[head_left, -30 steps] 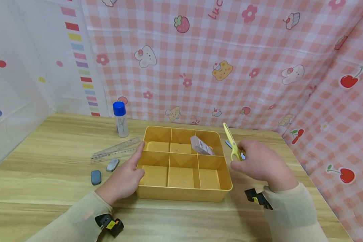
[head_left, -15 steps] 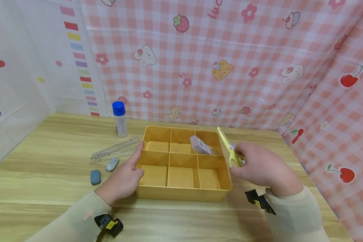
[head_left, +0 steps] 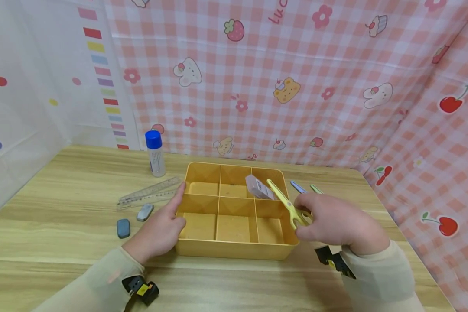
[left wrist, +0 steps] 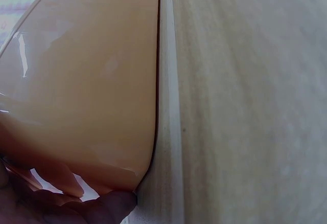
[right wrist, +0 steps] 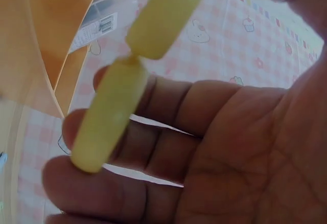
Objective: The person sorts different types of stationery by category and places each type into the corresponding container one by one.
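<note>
In the head view my right hand (head_left: 333, 219) holds yellow scissors (head_left: 284, 201) by the handles. Their blades point up and left over the right wall of the box. In the right wrist view the scissors' yellow handles (right wrist: 112, 111) cross in front of the fingers. My left hand (head_left: 160, 229) rests against the left side of the yellow compartment box (head_left: 234, 250), index finger stretched along the wall. The left wrist view shows its fingertips (left wrist: 115, 203) touching the box's smooth outer side. A small clear case (head_left: 258, 187) with a barcode label leans in the back right compartment.
Behind my right hand lie a blue item (head_left: 298, 187) and a green item (head_left: 316, 189), both partly hidden. Left of the box are clear rulers (head_left: 146, 194), a grey eraser-like block (head_left: 145, 212) and a blue one (head_left: 123, 228). A blue-capped white bottle (head_left: 156, 156) stands behind them.
My right hand has carried the yellow scissors left and a little down, from beside the box to over its right wall. The blue and green items are now uncovered. My left hand has stayed put.
</note>
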A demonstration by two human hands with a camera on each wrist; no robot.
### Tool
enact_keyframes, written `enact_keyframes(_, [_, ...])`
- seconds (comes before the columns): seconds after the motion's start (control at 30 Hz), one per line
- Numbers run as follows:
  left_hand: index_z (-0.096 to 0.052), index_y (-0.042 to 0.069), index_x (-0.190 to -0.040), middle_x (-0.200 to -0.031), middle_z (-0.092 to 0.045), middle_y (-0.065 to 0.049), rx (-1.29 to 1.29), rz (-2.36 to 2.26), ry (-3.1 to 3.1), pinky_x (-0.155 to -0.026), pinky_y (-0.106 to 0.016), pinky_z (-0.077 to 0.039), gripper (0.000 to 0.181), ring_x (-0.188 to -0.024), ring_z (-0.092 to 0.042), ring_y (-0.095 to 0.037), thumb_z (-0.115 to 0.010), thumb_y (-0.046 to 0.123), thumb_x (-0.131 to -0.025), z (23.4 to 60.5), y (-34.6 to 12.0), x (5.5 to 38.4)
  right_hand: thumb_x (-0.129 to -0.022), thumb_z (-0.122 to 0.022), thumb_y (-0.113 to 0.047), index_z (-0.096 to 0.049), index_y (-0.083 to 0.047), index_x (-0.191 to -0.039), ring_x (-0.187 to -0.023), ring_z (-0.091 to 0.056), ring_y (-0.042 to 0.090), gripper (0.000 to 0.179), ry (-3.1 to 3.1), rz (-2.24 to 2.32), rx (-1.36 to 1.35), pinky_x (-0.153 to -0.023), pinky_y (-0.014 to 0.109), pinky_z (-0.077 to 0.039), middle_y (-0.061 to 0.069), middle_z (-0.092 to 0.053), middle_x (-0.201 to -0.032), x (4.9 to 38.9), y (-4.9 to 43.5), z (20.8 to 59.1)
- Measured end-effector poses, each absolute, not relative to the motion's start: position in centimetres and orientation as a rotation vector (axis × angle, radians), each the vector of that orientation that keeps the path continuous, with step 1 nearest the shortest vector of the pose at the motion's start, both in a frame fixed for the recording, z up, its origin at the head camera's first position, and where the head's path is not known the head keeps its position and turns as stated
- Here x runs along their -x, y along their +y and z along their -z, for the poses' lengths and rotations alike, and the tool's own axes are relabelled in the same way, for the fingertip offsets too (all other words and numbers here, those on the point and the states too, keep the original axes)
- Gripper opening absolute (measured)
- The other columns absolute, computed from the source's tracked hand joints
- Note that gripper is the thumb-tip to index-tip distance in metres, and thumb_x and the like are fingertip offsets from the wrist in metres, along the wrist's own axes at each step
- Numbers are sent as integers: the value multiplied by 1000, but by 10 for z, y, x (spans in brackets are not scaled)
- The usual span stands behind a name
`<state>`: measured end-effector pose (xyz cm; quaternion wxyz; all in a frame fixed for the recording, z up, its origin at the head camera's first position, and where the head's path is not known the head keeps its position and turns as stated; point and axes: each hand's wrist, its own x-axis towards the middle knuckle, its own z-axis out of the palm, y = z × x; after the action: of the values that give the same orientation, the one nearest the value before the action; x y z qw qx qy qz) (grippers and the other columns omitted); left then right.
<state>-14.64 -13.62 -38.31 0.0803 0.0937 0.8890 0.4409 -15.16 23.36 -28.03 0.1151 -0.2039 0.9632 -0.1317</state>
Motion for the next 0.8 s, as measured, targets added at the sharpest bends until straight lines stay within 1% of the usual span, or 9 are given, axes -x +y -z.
enact_keyframes(0.1, [4, 23, -171, -177, -9, -11, -282, -1314, 2662, -129, -60, -18, 78, -161, -18, -38, -38, 13, -105, 384, -136, 147, -74, -78, -23, -67, -22, -105, -79, -56, 15, 33, 2792, 405, 593, -71, 32, -46, -5, -64, -88, 151, 232, 281])
enact_keyframes(0.23, [4, 23, -171, -177, -8, -11, -285, -1313, 2661, -128, -60, -18, 78, -161, -18, -38, -38, 13, -106, 384, -137, 147, -74, -77, -20, -67, -20, -108, -77, -54, 16, 36, 2755, 416, 582, -68, 32, -46, -4, -64, -91, 151, 231, 281])
enact_keyframes(0.37, [5, 24, -171, -178, -8, -10, -287, -1316, 2656, -128, -60, -18, 78, -162, -17, -37, -38, 13, -106, 384, -137, 147, -73, -77, -20, -66, -20, -108, -75, -54, 16, 37, 2741, 407, 573, -66, 32, -46, -4, -63, -90, 151, 231, 281])
enact_keyframes(0.53, [4, 24, -171, -178, -7, -9, -287, -1325, 2647, -129, -60, -17, 78, -162, -16, -37, -38, 13, -106, 385, -137, 148, -71, -78, -18, -67, -20, -104, -77, -55, 15, 35, 2717, 423, 590, -67, 32, -46, -5, -63, -88, 151, 231, 283])
enact_keyframes(0.8, [4, 23, -171, -178, -6, -8, -290, -1333, 2643, -129, -60, -16, 78, -162, -15, -37, -38, 12, -105, 385, -137, 148, -68, -75, -15, -67, -23, -98, -78, -55, 14, 33, 2714, 390, 575, -68, 31, -46, -6, -62, -84, 152, 231, 285])
